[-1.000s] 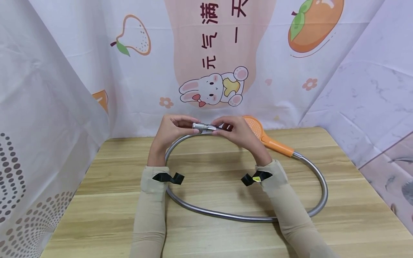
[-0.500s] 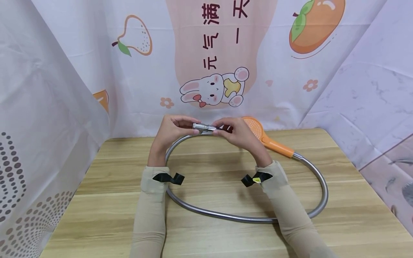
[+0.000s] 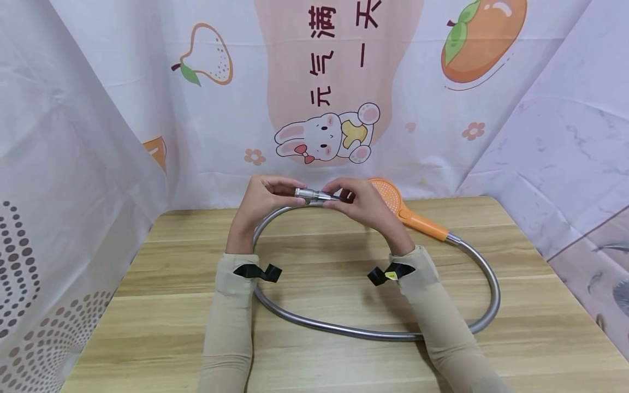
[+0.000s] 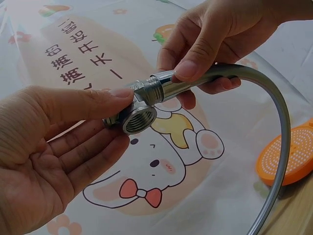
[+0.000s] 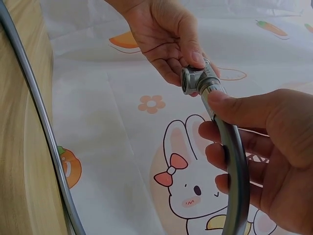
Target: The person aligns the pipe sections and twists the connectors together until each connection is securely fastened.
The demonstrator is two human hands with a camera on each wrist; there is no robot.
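Above the table's far edge, my left hand (image 3: 260, 197) pinches a chrome threaded tee fitting (image 4: 140, 120) between thumb and fingers. The tee's side opening shows its inner thread in the left wrist view. My right hand (image 3: 366, 201) pinches the metal end nut (image 4: 168, 86) of a grey shower hose (image 4: 279, 105). That nut sits in line against the tee's threaded end, where some outer thread is visible. In the right wrist view the hose passes down along the right fingers (image 5: 220, 152). How deep the nut sits on the thread is hidden.
An orange shower head (image 3: 388, 195) lies at the table's back right, joined to the hose's other end. The hose loops across the wooden table (image 3: 167, 305) and passes under the right forearm. A printed cloth (image 3: 216, 125) hangs directly behind the table.
The right fingers have shifted slightly on the hose end, and more of its metal shows between them. The left hand and the tee stay almost in place.
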